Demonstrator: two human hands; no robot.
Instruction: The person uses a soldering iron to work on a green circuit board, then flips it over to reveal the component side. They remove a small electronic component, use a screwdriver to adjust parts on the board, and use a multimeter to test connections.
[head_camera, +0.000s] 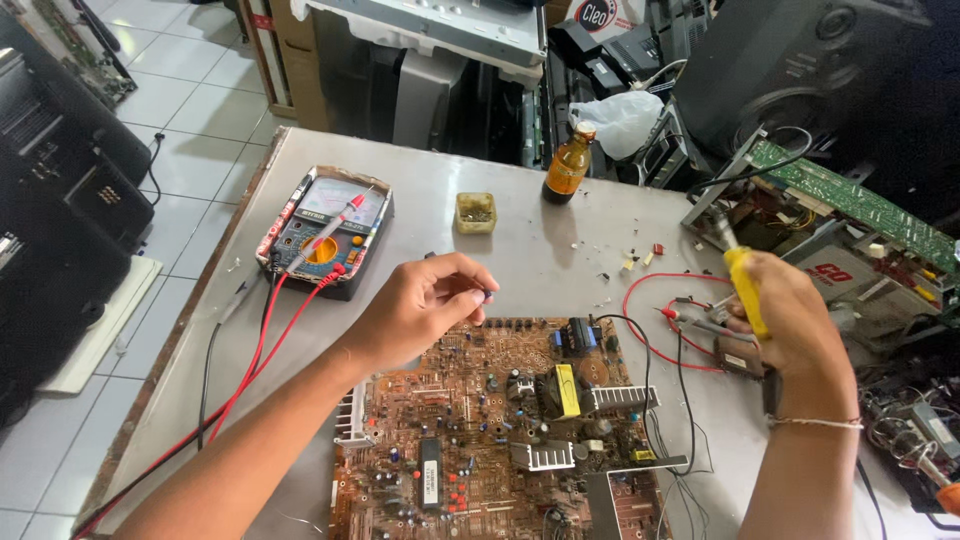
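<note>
A brown circuit board (500, 430) crowded with components lies on the grey table (420, 190) in front of me. My left hand (425, 305) hovers over the board's far edge and pinches a tiny dark component (487, 295) between thumb and fingers. My right hand (790, 315) is at the board's right side and grips a yellow-handled tool (745, 285) whose metal end points up and away. Red and black wires (670, 300) loop on the table just left of that hand.
An analog multimeter (325, 230) with red probe leads sits at the table's left. A small yellow tin (475, 212) and a brown glass bottle (568, 165) stand farther back. A green circuit board (850, 205) and an open chassis crowd the right; dark equipment stands on the tiled floor at left.
</note>
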